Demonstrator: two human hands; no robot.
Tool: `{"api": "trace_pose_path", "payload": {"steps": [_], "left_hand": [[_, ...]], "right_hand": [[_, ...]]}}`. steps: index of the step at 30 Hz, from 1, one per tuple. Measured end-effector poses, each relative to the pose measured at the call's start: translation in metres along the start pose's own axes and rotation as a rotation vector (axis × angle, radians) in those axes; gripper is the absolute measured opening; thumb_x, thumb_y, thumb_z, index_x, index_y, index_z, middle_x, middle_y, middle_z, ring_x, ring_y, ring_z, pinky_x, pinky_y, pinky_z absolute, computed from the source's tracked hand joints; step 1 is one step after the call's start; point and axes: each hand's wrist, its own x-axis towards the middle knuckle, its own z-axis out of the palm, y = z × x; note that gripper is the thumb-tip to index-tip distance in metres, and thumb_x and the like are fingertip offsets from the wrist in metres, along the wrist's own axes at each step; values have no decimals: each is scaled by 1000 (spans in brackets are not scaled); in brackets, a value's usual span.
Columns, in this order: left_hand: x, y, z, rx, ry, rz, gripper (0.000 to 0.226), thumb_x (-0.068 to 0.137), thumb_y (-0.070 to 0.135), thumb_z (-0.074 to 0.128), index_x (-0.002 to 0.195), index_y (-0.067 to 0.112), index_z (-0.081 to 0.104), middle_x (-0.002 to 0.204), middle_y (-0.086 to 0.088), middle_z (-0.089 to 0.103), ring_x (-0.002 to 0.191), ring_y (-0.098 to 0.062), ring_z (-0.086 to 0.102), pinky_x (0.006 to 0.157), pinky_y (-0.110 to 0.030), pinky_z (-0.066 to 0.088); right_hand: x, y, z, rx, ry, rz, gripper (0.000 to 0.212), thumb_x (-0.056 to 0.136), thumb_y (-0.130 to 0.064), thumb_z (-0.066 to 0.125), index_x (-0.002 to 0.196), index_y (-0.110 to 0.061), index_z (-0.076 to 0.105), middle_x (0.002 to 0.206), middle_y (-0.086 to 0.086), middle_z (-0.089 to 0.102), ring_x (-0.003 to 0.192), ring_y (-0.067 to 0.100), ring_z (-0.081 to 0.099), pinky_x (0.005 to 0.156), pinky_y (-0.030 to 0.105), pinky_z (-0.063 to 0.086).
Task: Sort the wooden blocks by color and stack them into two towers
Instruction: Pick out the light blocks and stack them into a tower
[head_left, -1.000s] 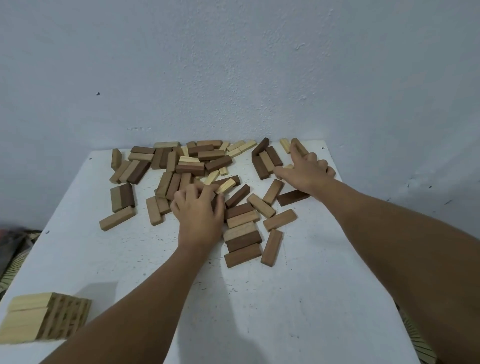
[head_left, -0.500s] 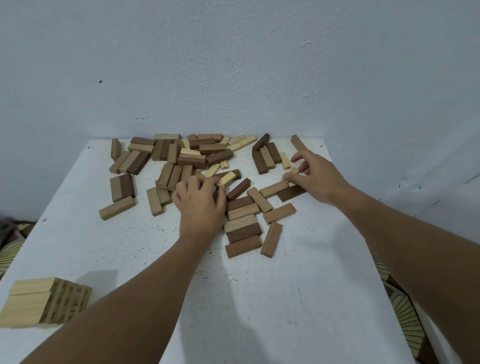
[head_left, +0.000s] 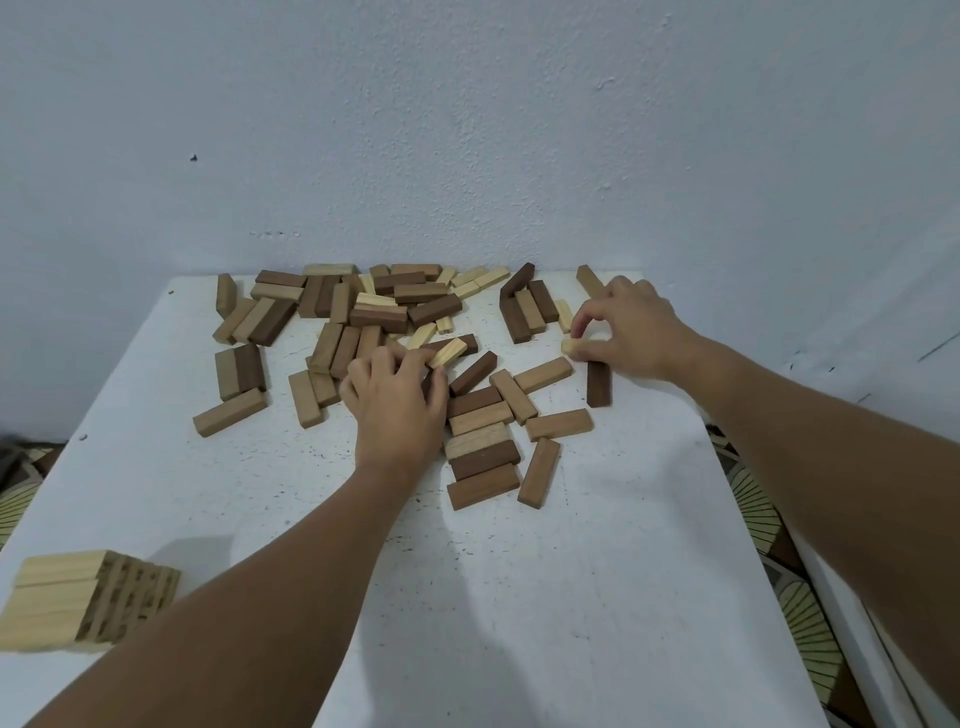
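A person is reaching both bare arms across a white table (head_left: 519, 597) that is standing against a pale blue wall (head_left: 467, 130). Loose wooden blocks (head_left: 395, 312) in pale, mid-brown and dark brown tones are lying scattered over the far half of the table, some overlapping. The left hand (head_left: 397, 402) is resting palm down on the middle of the scatter, its fingers curled around a pale block (head_left: 449, 352) that is sticking out to the right past the fingertips. The right hand (head_left: 631, 327) is sitting at the far right of the table, thumb and fingers pinching a small pale block (head_left: 571, 347) by its end. A dark block (head_left: 598, 383) is lying just near of that hand. At the near left edge, a stack of pale blocks (head_left: 57, 597) is standing, well apart from the scatter.
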Motion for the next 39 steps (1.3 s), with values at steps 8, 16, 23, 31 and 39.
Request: {"api": "trace_pose_path", "payload": {"steps": [8, 16, 23, 31, 39], "left_hand": [[1, 0, 1, -1, -6, 0, 24, 103, 36, 56, 118, 23, 70, 115, -2, 54, 115, -23, 36, 107, -46, 27], [1, 1, 0, -6, -11, 2, 24, 103, 37, 57, 118, 23, 70, 115, 0, 53, 117, -23, 36, 108, -44, 24], [1, 0, -1, -20, 13, 21, 25, 103, 36, 58, 119, 23, 71, 114, 0, 54, 117, -24, 38, 108, -44, 25], [-4, 4, -11, -121, 91, 15, 25, 101, 35, 63, 121, 23, 72, 116, -1, 56, 121, -27, 40, 110, -47, 25], [-66, -9, -53, -123, 68, -42, 27, 100, 47, 61, 121, 34, 71, 118, 4, 53, 122, -22, 38, 99, -34, 19]], "right_hand": [[18, -16, 19, 461, 176, 333, 49, 92, -57, 67, 127, -25, 60, 112, -7, 64, 109, 19, 62, 98, 44, 51], [26, -18, 36, 233, 186, 298, 73, 93, -47, 68, 157, -38, 32, 109, -17, 58, 107, 21, 61, 98, 47, 50], [10, -24, 43, 200, 348, 288, 31, 96, -38, 64, 126, -30, 70, 105, -3, 72, 98, 24, 65, 91, 46, 53], [-39, -38, 52, 275, 532, 172, 31, 99, -39, 62, 126, -27, 73, 106, 6, 68, 102, 27, 61, 95, 51, 50], [-121, -95, 78, 362, 595, 94, 34, 97, -44, 63, 130, -37, 69, 106, -4, 68, 101, 19, 59, 95, 40, 41]]}}
